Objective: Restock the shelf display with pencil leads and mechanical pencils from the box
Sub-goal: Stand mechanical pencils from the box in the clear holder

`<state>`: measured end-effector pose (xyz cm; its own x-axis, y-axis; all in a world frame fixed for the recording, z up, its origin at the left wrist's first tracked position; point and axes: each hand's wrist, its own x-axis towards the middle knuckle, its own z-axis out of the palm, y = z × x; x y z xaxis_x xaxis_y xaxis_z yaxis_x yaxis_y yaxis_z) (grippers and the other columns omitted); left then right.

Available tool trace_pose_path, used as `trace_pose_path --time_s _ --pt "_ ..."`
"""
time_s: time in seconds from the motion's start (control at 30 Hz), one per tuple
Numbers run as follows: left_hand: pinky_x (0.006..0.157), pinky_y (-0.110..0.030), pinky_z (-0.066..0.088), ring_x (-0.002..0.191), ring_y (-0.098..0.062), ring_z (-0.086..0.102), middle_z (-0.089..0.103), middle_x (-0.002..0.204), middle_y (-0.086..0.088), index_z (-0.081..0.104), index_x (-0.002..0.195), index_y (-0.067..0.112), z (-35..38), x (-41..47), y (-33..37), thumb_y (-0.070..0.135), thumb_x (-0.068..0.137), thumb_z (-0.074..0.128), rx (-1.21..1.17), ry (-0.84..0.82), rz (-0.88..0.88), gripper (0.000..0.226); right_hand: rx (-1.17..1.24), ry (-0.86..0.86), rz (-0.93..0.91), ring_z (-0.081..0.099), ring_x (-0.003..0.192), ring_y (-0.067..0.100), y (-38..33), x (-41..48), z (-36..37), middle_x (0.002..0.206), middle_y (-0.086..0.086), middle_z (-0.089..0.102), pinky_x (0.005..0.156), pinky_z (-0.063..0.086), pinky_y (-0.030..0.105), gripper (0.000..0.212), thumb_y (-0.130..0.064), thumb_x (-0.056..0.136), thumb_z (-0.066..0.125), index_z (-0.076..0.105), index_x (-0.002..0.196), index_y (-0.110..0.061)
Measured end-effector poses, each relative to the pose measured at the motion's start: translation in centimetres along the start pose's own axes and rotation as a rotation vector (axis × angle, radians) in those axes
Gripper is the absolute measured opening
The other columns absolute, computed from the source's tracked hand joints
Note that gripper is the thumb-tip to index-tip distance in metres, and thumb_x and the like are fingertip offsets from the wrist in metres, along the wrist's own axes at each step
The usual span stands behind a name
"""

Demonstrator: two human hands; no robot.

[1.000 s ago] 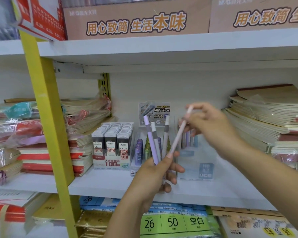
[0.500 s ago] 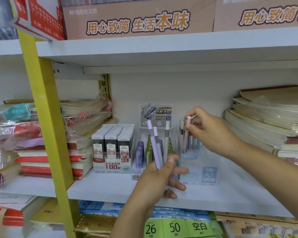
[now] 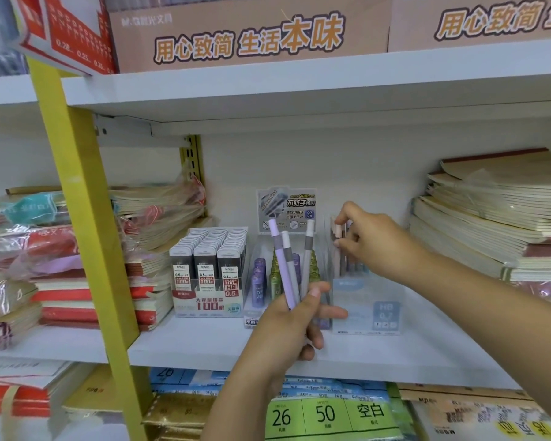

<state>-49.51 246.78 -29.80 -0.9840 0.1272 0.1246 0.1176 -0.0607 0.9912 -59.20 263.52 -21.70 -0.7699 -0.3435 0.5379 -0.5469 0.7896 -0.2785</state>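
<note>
Notebook stacks (image 3: 490, 218) flank the display on the white shelf (image 3: 188, 348). A yellow post (image 3: 86, 224) stands at left, with cardboard boxes (image 3: 252, 30) above. The black lead packs (image 3: 207, 268) read "0.5 HB" and "100". The card (image 3: 285, 208) behind the lead tubes (image 3: 259, 281) reads "2B". The left hand (image 3: 291, 326) grips three slim pencils (image 3: 282, 265) upright, partly hiding the tubes. The right hand (image 3: 376, 246) pinches the top of a pink pencil (image 3: 337, 232) standing in the clear plastic stand (image 3: 368, 303) marked "HB".
</note>
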Motion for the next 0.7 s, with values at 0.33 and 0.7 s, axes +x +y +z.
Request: trace_pose_path --time_s 0.33,0.7 --pt "0.043 -0.017 0.028 0.047 -0.007 0.032 0.047 0.064 0.007 0.075 0.099 0.034 -0.1 -0.2 -0.1 0.040 0.100 0.054 -0.019 -0.061 0.025 0.022 0.805 -0.055 0.072 0.069 0.077 0.004 -3.8 -4.3 -1.7 0.087 -0.006 0.075 0.065 0.055 0.021 0.021 -0.020 0.092 0.061 0.061 0.109 -0.032" --pt "0.041 -0.018 0.029 0.044 -0.007 0.035 0.049 0.057 0.007 0.059 0.101 0.021 0.2 0.0 0.0 0.034 0.101 0.052 -0.004 0.079 0.037 0.015 0.829 0.439 0.046 0.069 0.073 0.017 -1.9 -3.2 -4.6 0.078 0.005 0.071 0.056 0.052 0.023 0.025 -0.003 0.093 0.055 0.049 0.096 -0.027"
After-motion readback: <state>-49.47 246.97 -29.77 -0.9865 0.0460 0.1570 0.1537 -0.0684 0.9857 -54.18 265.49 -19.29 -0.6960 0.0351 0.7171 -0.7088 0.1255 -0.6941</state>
